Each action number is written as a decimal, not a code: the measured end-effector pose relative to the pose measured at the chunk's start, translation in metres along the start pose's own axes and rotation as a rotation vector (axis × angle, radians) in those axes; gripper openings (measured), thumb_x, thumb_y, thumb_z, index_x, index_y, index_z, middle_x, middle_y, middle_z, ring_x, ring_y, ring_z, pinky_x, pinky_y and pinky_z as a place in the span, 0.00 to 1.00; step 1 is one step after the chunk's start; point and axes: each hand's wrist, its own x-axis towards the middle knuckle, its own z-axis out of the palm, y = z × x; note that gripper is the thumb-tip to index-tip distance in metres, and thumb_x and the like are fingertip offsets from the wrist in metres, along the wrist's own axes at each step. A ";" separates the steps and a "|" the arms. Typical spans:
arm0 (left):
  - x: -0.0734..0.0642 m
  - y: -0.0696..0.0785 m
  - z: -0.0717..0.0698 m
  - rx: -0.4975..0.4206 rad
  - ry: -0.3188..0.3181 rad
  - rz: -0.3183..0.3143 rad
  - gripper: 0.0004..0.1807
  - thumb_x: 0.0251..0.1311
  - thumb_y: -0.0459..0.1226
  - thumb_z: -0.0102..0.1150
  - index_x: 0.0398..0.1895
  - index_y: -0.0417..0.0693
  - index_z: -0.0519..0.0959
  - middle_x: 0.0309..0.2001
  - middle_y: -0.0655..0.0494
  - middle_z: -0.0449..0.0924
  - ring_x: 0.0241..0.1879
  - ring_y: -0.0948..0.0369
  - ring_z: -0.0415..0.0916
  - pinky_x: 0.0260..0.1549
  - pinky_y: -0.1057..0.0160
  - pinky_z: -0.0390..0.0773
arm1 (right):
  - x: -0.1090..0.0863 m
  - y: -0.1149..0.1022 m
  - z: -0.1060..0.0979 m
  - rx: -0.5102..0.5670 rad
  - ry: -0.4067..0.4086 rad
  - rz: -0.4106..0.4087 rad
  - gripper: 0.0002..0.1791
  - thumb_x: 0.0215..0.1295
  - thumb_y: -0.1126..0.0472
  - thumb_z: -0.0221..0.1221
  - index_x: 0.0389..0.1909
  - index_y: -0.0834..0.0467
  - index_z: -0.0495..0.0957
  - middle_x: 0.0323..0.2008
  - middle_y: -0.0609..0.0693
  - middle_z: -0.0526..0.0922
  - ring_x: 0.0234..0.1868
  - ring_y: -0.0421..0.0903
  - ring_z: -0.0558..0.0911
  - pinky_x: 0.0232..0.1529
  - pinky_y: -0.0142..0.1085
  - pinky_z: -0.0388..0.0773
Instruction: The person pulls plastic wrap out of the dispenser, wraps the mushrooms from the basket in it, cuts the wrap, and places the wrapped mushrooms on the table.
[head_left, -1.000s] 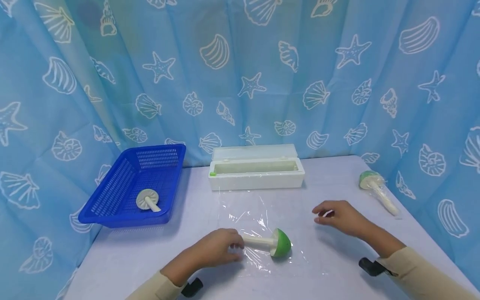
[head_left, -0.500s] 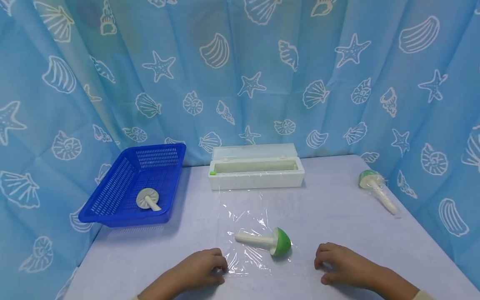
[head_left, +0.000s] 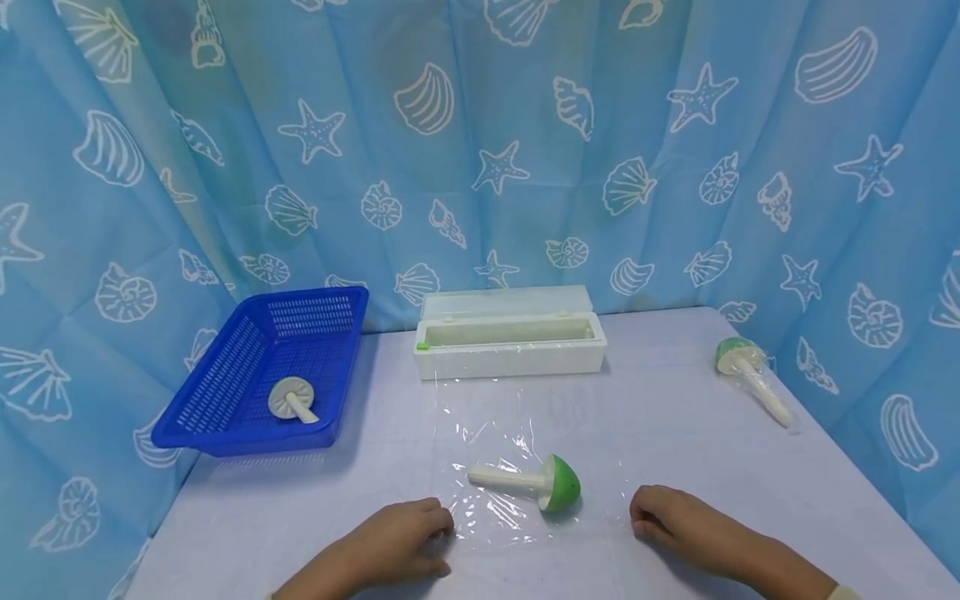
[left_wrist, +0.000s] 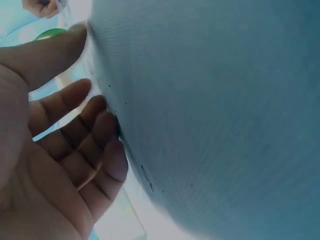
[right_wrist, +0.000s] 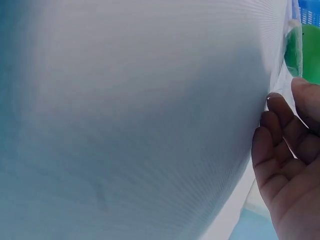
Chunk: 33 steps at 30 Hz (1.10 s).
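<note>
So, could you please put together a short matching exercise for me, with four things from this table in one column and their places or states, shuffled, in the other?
Things
1. White box
2. Blue basket
3. Bare green-capped mushroom
4. Wrapped mushroom

Places or states
A. Has a third mushroom lying inside
B. Lies near the right edge of the table
C. Stands with its lid open
D. Lies on clear film

Right pairs: 1-C, 2-A, 3-D, 4-B
</note>
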 end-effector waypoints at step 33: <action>0.018 -0.011 -0.041 0.006 0.218 -0.026 0.04 0.63 0.33 0.61 0.36 0.52 0.80 0.34 0.68 0.76 0.36 0.69 0.74 0.38 0.63 0.78 | 0.006 -0.016 -0.030 -0.021 0.269 -0.107 0.03 0.69 0.64 0.58 0.40 0.54 0.76 0.33 0.39 0.79 0.33 0.34 0.78 0.33 0.32 0.77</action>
